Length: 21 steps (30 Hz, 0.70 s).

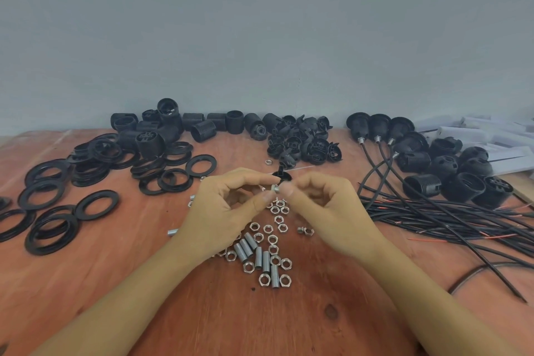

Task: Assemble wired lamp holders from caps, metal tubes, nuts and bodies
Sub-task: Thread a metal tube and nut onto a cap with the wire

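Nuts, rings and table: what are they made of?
Nuts: likely metal, silvery and shiny with bright glints. Rings: probably plastic, black and smooth with a dull sheen. Table: looks like reddish wood, showing grain and a dark knot.

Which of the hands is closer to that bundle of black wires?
The right hand: it sits just beside the black wires, while the left hand is farther off, beyond the right.
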### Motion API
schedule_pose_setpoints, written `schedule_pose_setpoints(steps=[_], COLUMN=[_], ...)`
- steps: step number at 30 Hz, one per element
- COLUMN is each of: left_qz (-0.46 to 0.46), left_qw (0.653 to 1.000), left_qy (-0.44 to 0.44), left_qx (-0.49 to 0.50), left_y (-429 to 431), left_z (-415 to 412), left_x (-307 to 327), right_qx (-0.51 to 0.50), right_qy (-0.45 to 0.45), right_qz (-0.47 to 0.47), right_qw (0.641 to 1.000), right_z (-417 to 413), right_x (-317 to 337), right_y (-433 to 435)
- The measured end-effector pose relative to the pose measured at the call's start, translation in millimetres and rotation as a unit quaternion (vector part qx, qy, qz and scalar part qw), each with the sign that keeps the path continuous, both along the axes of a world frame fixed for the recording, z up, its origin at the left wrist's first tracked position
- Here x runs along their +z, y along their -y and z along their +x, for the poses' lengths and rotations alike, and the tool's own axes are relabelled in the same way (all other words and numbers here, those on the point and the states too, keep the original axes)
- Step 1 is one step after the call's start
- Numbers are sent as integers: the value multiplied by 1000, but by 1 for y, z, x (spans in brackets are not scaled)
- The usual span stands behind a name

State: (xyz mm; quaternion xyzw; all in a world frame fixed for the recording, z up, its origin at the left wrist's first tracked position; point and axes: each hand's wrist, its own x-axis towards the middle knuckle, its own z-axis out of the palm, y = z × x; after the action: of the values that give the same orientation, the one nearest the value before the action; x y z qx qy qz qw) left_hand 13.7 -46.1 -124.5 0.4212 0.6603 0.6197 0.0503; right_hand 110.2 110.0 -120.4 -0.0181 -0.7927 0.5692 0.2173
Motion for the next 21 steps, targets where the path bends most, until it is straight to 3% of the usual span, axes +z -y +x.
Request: schedule_pose_setpoints(steps=[21], left_qz=[-4], left_qw=[1000], left_qy=[-12], left_qx=[-25], left_y=[0], left_z=[0], left_x=[-1], right_qx=[16], right_qy=[11], right_qz=[-25], right_qw=[1000], right_z=[-2], right_x=[-4], right_y=[4])
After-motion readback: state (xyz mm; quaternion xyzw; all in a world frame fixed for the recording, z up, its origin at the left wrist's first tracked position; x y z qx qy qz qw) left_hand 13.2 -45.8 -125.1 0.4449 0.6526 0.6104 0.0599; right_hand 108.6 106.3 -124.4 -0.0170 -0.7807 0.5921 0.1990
